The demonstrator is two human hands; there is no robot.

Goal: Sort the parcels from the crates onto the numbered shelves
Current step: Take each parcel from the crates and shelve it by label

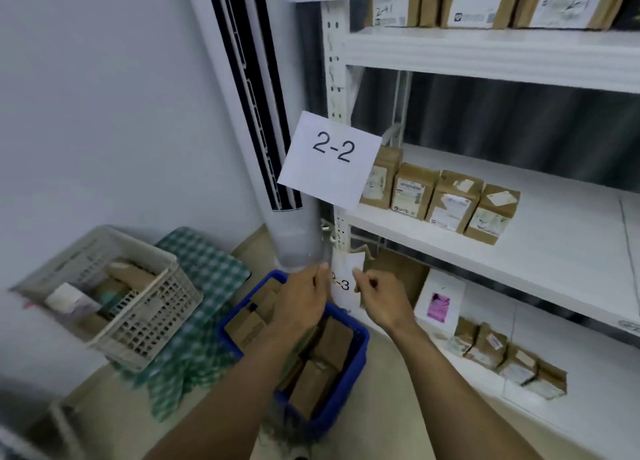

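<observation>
A white paper label marked 2-3 [343, 284] hangs on the white shelf post [337, 224]. My left hand [303, 302] reaches up over the blue crate [356, 366] and pinches the label's left edge. On the label's right edge, my right hand [381, 302] pinches with thumb and curled fingers. Neither hand holds a parcel. Several brown parcels [322, 366] lie in the blue crate. More brown parcels stand on the 2-2 shelf [446, 206] and on the lower shelf [509, 359].
A beige crate [152, 324] with parcels sits at the left on a green checked cloth [204, 262]. The 2-2 sign [332, 158] sticks out from the post. A white pipe [294, 241] runs down beside it. A white mailer with a pink sticker [438, 300] leans on the lower shelf.
</observation>
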